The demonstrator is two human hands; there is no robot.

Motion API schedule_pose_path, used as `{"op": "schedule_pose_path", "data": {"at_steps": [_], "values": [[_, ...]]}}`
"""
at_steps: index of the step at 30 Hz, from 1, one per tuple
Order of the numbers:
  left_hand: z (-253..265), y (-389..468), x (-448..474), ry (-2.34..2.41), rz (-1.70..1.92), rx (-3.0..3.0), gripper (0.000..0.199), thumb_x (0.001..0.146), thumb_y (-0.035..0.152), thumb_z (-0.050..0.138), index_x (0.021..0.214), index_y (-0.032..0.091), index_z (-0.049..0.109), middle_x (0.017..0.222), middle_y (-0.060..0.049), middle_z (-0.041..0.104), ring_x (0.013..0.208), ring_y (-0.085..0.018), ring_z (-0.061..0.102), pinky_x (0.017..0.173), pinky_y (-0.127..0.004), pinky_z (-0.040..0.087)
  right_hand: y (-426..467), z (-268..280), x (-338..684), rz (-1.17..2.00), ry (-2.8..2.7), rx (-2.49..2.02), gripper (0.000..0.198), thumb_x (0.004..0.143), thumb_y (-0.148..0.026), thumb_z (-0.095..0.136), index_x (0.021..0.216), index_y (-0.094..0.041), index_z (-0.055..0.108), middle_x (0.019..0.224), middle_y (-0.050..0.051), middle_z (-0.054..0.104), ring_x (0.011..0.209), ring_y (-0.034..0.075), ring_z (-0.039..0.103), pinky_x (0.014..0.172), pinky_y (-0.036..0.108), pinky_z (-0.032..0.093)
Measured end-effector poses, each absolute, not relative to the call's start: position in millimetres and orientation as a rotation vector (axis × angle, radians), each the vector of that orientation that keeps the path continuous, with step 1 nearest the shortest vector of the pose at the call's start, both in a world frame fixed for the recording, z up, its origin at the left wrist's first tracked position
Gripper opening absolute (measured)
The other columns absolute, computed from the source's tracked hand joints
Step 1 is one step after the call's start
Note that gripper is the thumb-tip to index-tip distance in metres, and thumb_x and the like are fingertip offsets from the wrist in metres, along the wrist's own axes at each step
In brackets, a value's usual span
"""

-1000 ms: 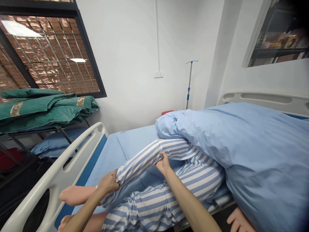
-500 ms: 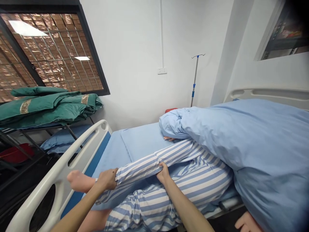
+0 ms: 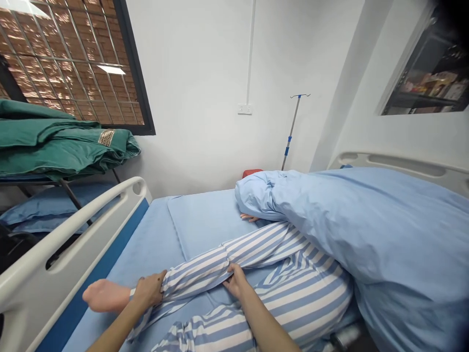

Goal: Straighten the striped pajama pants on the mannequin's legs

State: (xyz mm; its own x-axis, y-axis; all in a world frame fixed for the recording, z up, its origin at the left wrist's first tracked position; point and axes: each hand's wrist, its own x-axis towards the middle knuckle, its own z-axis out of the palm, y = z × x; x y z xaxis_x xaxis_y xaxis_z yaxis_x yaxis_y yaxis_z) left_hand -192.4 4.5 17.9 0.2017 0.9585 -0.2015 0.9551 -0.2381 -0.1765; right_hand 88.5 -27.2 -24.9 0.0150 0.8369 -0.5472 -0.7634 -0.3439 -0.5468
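A figure in blue-and-white striped trousers [image 3: 256, 242] lies on the bed; its smooth pink foot [image 3: 106, 296] looks like a manikin's. My left hand [image 3: 149, 289] wraps the far leg's trouser cuff just above the ankle. Around the knee, my right hand [image 3: 234, 281] holds the same leg from the near side, thumb on the cloth and fingers partly hidden beneath. The near leg [image 3: 212, 330] lies bent closer to me, its lower end out of view. A light blue quilt [image 3: 348, 220] covers the upper body, and a bit of the figure's hand [image 3: 249, 217] shows below its edge.
The bed's white footboard [image 3: 80, 215] stands at the left and its headboard [image 3: 395, 160] at the right. Behind the bed rise an IV pole [image 3: 292, 129] and a red object [image 3: 252, 172]. Folded green bedding [image 3: 66, 146] lies on a rack under the barred window.
My view has shifted. The held leg appears lower and further left in the picture, its foot now against the sheet instead of the footboard. Both hands keep their hold.
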Motion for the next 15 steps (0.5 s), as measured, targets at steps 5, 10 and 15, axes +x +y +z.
{"op": "schedule_pose_path", "data": {"at_steps": [5,10,15], "values": [[6,-2,-191,-1.858,0.299,-2.389,0.055,0.062,0.013,0.044,0.117,0.019,0.038,0.105,-0.013,0.052,0.094,-0.026,0.049,0.08,-0.044,0.031,-27,-27,89,1.62,-0.12,-1.079,0.023,0.049,-0.01,0.04,0.07,-0.017,0.047,0.061,0.0,0.057,0.056,0.013,0.052,0.056,0.027,0.044],[23,-33,-181,-1.858,-0.148,-2.32,0.065,0.062,0.017,0.048,0.124,0.013,0.028,0.126,-0.018,0.03,0.117,-0.031,0.024,0.093,-0.046,0.016,-29,-25,90,1.594,-0.16,-1.135,0.02,0.05,-0.01,0.041,0.068,-0.017,0.045,0.056,-0.002,0.054,0.053,0.011,0.051,0.055,0.026,0.044],[35,-106,-171,-1.894,-0.475,-2.834,0.07,0.065,0.03,0.044,0.128,0.019,0.015,0.129,-0.006,0.03,0.117,-0.019,0.027,0.095,-0.031,0.024,-42,-16,86,1.521,-0.25,-1.099,0.014,0.052,-0.009,0.045,0.061,-0.018,0.041,0.041,-0.008,0.042,0.041,0.008,0.043,0.045,0.02,0.038]]}}
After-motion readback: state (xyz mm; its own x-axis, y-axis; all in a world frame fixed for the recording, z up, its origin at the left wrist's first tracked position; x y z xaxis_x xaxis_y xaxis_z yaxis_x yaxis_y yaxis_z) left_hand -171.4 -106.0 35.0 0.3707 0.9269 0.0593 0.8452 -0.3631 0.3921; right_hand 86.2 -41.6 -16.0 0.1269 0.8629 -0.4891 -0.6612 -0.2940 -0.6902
